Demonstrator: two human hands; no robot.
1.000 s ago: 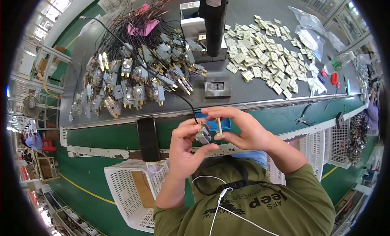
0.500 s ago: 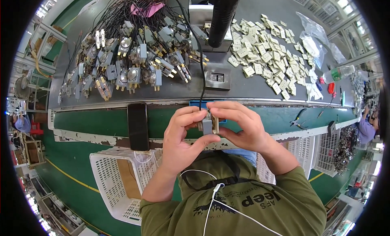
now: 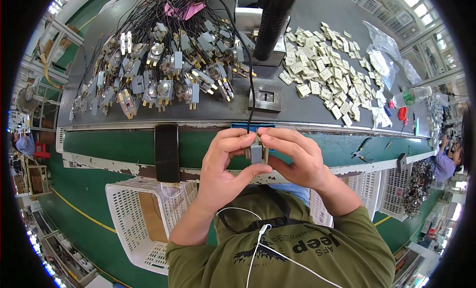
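My left hand [image 3: 221,164] is closed around a grey electrical plug unit [image 3: 256,153], held just in front of the table edge. A black cable [image 3: 251,102] runs from the unit's top up to the bundle at the back. My right hand [image 3: 300,156] pinches a cream plate [image 3: 266,154] against the unit's right side; the fingertips of both hands nearly meet above it. Many similar grey units [image 3: 163,88] with brass pins lie heaped at the left of the table. Loose cream plates [image 3: 317,70] with holes are spread to the right.
A metal fixture block [image 3: 266,98] stands beyond my hands, near a black post [image 3: 272,28]. A phone [image 3: 167,153] lies at the front edge. Pliers [image 3: 362,150], a clear bottle [image 3: 412,91] and plastic bags [image 3: 384,57] are at the right. White crates [image 3: 131,218] stand below.
Both hands still press the plate and the plug unit together, in almost the same pose. The view has shifted slightly.
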